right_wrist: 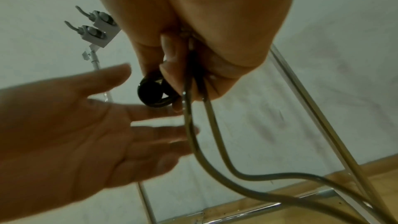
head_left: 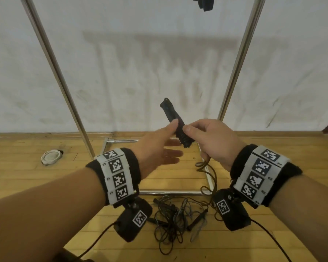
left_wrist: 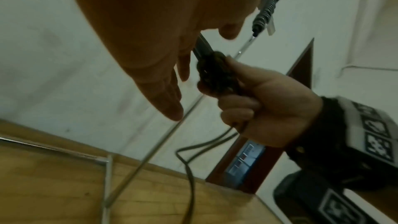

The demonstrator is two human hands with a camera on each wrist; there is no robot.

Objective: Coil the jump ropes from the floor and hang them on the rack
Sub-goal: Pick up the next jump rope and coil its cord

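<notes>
While right hand (head_left: 214, 140) grips: rope handles (head_left: 175, 122), in front of the rack (head_left: 235, 67).
Left hand (head_left: 155, 150): fingers straight, holding nothing.
Risk: trailing cord (head_left: 208, 178) likely snags the floor tangle (head_left: 176, 214) below rack.

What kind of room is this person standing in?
Probably a gym or sports hall, though that is a guess: a bare wooden floor, a plain white wall, a metal rack, and tangled jump ropes on the floor.
</notes>
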